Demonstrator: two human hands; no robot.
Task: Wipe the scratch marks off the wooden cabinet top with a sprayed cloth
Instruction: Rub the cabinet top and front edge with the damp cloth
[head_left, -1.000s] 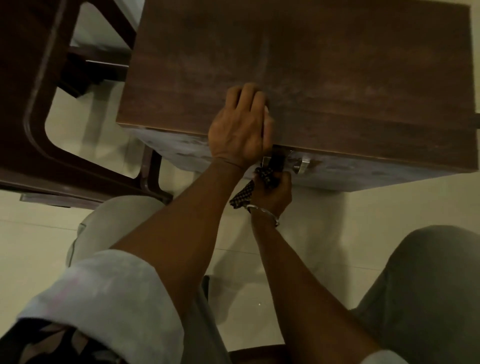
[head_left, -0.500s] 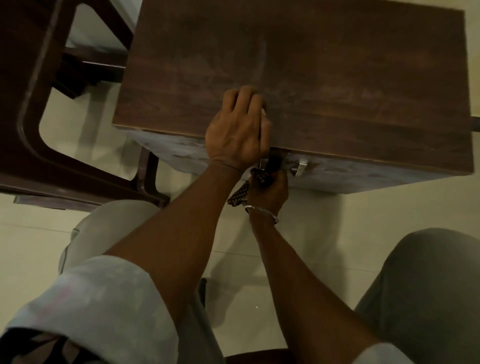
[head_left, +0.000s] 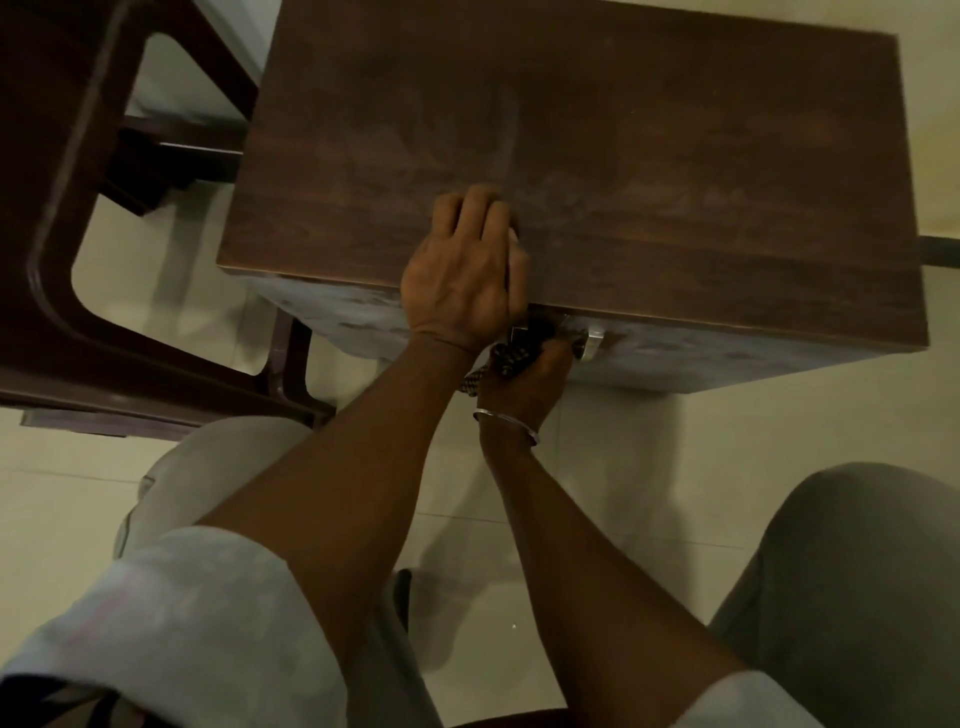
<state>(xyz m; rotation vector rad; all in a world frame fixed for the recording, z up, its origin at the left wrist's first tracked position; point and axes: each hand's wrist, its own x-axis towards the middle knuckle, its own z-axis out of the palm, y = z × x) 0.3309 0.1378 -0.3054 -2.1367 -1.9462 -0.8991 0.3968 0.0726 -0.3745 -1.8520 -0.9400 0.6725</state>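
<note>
The dark wooden cabinet top (head_left: 675, 156) fills the upper middle of the head view, with faint pale smears across it. My left hand (head_left: 462, 270) rests palm down on its front edge, fingers together, holding nothing I can see. Just under that edge, my right hand (head_left: 530, 384) is closed around a bunched dark checkered cloth (head_left: 506, 358). It is pressed against the cabinet's pale, smudged front beside a metal handle (head_left: 592, 343). The left hand hides part of the cloth and the handle's left end. I see no spray bottle.
A dark wooden furniture frame (head_left: 52, 208) stands close to the cabinet's left side, its leg on the pale tiled floor (head_left: 675, 441). My knees in grey trousers (head_left: 857, 571) are at the lower left and lower right.
My right hand with the cloth has crept slightly up toward the cabinet's front edge. My left hand stays in the same spot on the top.
</note>
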